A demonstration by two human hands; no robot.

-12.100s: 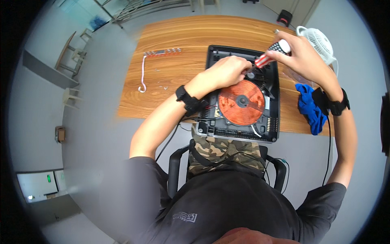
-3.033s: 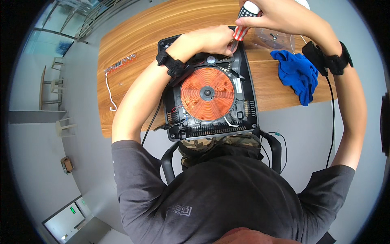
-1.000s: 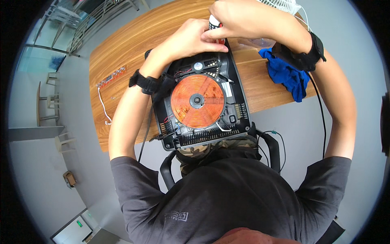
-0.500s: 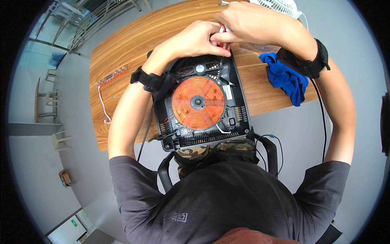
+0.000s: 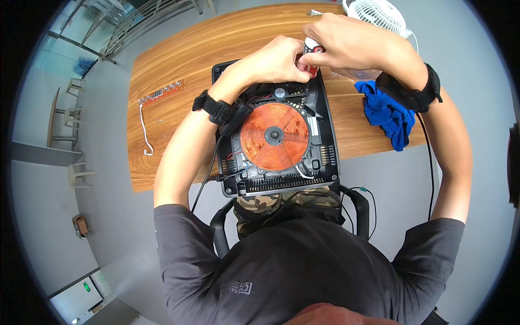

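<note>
An opened induction cooker (image 5: 331, 146) lies at the table's near edge, its round copper coil (image 5: 260, 132) and black fan unit exposed. Above its far edge is a small red, white and black cylinder (image 5: 311, 45), like a bottle or can, held tilted. My right hand (image 5: 344, 40) grips its upper part, fingers closed. My left hand (image 5: 276, 59) pinches the lower red end between thumb and fingers. The hands hide much of the cylinder, and what its end touches is out of sight.
A red control board (image 5: 161, 93) with a white cable (image 5: 144, 130) lies on the wooden table's left. A crumpled blue cloth (image 5: 387, 115) is at right, beside a clear plastic item (image 5: 364, 74). A white fan (image 5: 376, 15) stands at the back right. Black cords hang near the cooker.
The cylinder has tilted, showing its white and black upper part. My right hand has shifted up and around it. The whole view has moved slightly.
</note>
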